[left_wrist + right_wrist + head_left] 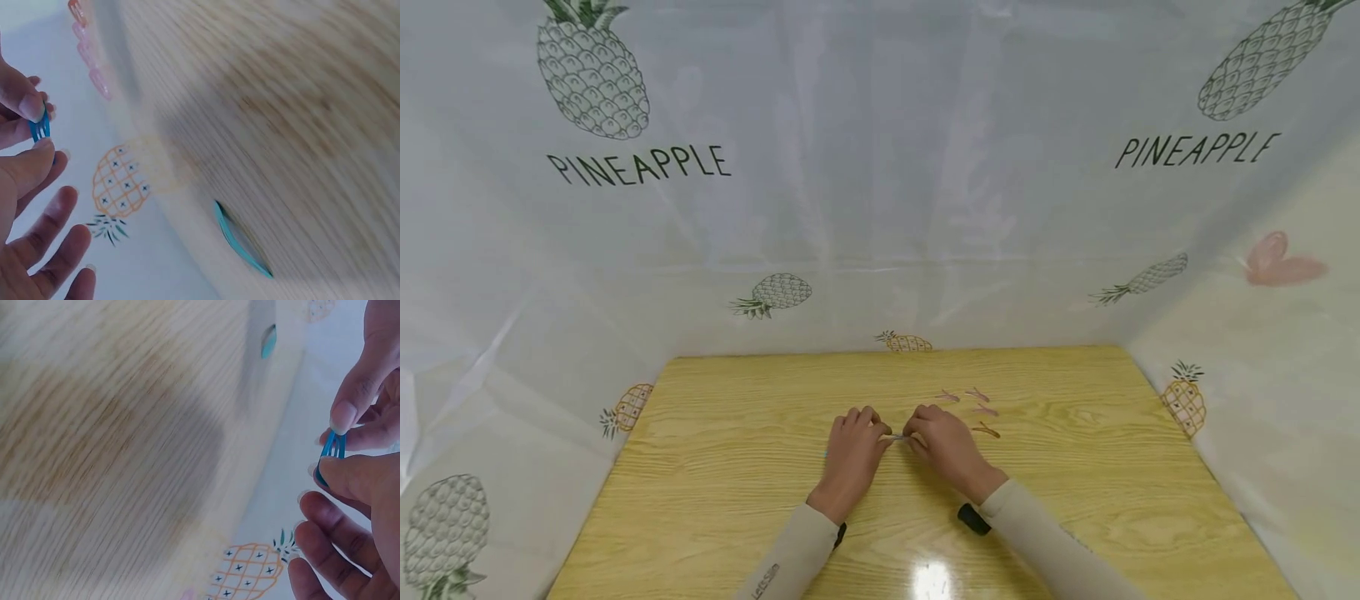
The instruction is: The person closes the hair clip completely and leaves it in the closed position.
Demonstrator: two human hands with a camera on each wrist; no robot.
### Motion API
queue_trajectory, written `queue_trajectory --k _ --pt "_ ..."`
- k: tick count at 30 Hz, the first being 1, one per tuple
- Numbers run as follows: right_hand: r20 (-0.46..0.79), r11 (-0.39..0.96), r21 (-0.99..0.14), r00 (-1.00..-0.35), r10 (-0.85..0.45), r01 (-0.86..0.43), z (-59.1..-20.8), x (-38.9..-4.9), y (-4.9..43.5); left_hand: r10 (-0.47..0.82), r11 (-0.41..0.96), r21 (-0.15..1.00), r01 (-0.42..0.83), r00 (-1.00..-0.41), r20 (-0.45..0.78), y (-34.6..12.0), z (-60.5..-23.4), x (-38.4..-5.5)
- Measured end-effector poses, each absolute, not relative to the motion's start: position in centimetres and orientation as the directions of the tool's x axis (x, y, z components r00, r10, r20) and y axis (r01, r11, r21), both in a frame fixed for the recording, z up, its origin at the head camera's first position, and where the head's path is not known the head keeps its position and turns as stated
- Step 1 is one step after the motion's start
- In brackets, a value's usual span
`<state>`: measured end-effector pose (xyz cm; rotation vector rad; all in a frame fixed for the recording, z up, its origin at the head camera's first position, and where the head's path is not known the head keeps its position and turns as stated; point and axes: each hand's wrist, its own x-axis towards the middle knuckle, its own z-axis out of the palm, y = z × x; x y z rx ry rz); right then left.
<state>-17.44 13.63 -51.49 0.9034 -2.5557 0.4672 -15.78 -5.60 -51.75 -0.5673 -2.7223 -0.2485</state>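
Between thumb and fingertips, my left hand pinches one end of a blue snap hair clip. The other end is pinched by my right hand, so both hands hold the clip above the table. Its slotted metal frame shows between the thumbs in the right wrist view, and the fingertips cover its ends. The left hand's other fingers are spread loosely. A teal hair clip lies on the table by the left hand, mostly hidden behind it in the head view.
Beyond the right hand, several pink hair clips and an orange-brown one lie on the wooden table. A white pineapple-print sheet hangs around the back and sides. Each wrist carries a dark device.
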Motion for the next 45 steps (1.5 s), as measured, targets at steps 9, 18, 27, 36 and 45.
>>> queue_trajectory --k 9,18,27,36,45 --pt "0.406 0.662 -0.257 -0.700 -0.587 -0.704 -51.1 -16.9 13.2 0.408 0.857 0.129 0.499 -0.810 0.421 -7.6 -51.4 -15.0" --pt "0.422 0.576 -0.274 -0.635 -0.647 -0.770 -50.7 -16.8 13.2 0.491 0.791 0.165 0.590 -0.771 0.405 -9.2 -51.0 -14.8" --pt "0.409 0.522 -0.286 -0.595 -0.692 -0.803 -50.4 -16.8 13.1 0.535 0.718 0.230 0.657 -0.732 0.421 -10.0 -50.8 -14.7" --pt "0.400 0.462 -0.314 -0.557 -0.728 -0.829 -50.3 -16.7 13.3 0.578 0.637 0.275 0.720 -0.683 0.447 -10.6 -51.1 -14.8" --pt "0.359 0.389 -0.383 -0.523 -0.773 -0.838 -50.1 -16.4 13.5 0.620 0.555 0.349 0.755 -0.655 0.432 -10.9 -51.3 -14.6"
